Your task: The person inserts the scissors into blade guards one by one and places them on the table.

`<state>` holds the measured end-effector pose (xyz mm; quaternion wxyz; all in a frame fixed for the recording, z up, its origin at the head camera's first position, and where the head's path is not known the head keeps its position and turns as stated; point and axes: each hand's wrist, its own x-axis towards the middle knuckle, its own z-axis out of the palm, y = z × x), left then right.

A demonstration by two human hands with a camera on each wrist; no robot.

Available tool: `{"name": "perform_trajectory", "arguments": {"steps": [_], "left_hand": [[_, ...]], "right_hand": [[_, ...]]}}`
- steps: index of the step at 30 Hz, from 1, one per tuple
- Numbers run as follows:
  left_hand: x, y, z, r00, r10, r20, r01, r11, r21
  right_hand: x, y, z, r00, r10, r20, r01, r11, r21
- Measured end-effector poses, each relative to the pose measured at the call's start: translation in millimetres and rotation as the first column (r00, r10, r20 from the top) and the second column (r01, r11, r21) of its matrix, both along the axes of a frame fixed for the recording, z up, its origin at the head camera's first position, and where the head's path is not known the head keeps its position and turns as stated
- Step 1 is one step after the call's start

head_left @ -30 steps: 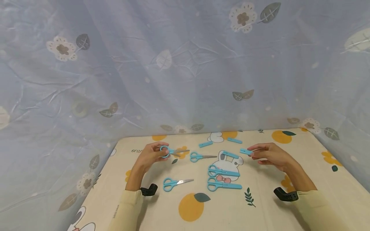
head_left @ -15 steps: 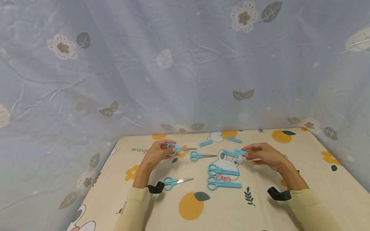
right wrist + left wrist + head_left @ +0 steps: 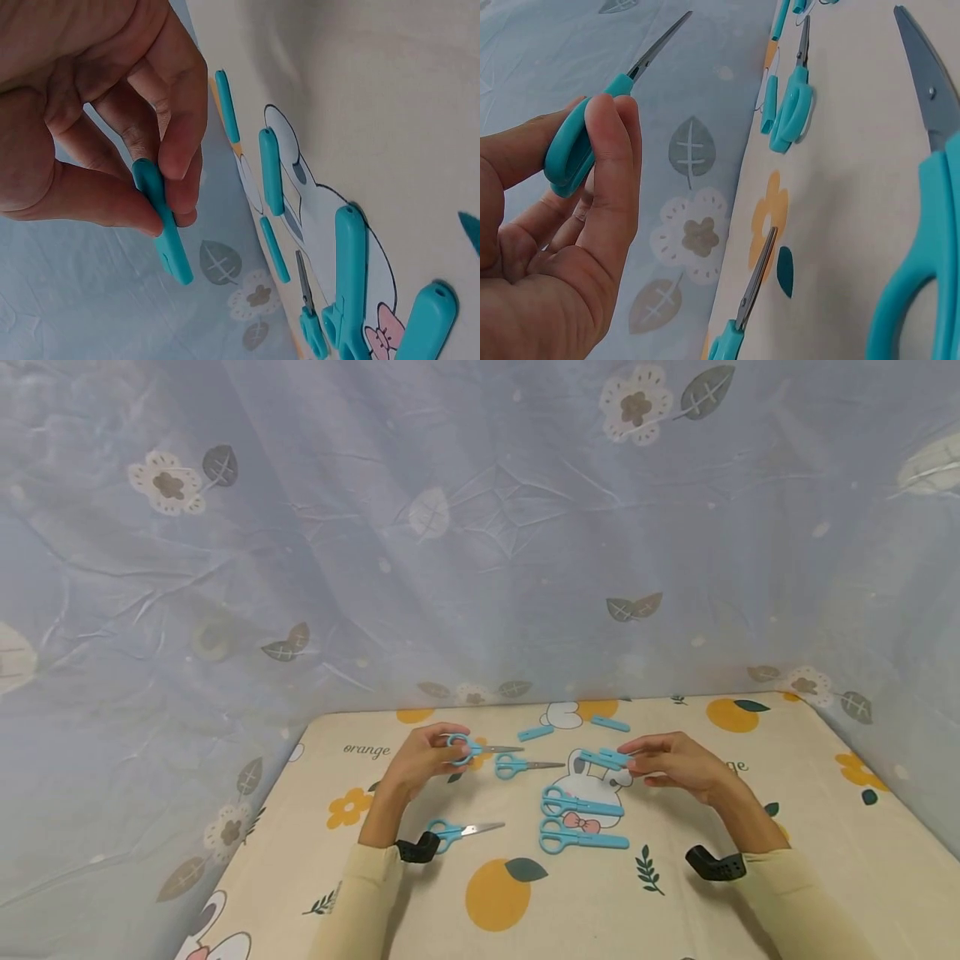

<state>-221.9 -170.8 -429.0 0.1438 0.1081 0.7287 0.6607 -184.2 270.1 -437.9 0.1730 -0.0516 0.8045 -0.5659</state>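
My left hand (image 3: 422, 762) pinches blue-handled scissors (image 3: 577, 146) by the finger loops, their closed blades pointing right. In my right hand (image 3: 681, 766) a short blue blade cover (image 3: 166, 225) is held between thumb and fingertips, its end toward the left. In the head view it overlaps another blade cover (image 3: 596, 759) on the cloth. Just right of the left hand lie uncovered scissors (image 3: 517, 766). A second uncovered pair (image 3: 472, 830) lies nearer the front, by the left wrist. The left wrist view shows one more pair (image 3: 754, 292), mostly hidden behind the left hand in the head view.
Two scissors with covered blades, one (image 3: 581, 804) behind the other (image 3: 585, 839), lie mid-table. Farther back are two loose blade covers, a left one (image 3: 536, 733) and a right one (image 3: 611, 723). A patterned curtain (image 3: 495, 527) hangs behind the cloth-covered table (image 3: 600, 918).
My left hand has moved right with the scissors. My right hand has moved left with the blade cover, narrowing the gap between them. The things on the table stay put.
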Motion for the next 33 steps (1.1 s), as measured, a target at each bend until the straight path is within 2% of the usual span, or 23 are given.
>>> {"name": "perform_trajectory", "arguments": {"steps": [11, 22, 33], "left_hand": [[0.2, 11.6, 0.3, 1.0, -0.011, 0.001, 0.011, 1.0, 0.014], [-3.0, 24.6, -3.4, 0.999, -0.053, -0.012, 0.053, 0.998, 0.039], [-1.9, 43.0, -1.8, 0.998, -0.059, 0.005, 0.059, 0.996, 0.064]], "right_hand": [[-4.2, -11.8, -1.6, 1.0, -0.004, 0.015, 0.003, 1.0, 0.028], [-4.4, -19.4, -0.6, 0.998, 0.012, 0.063, -0.009, 0.999, -0.04], [-3.8, -23.1, -1.5, 0.996, 0.014, 0.086, -0.006, 0.996, -0.094]]}}
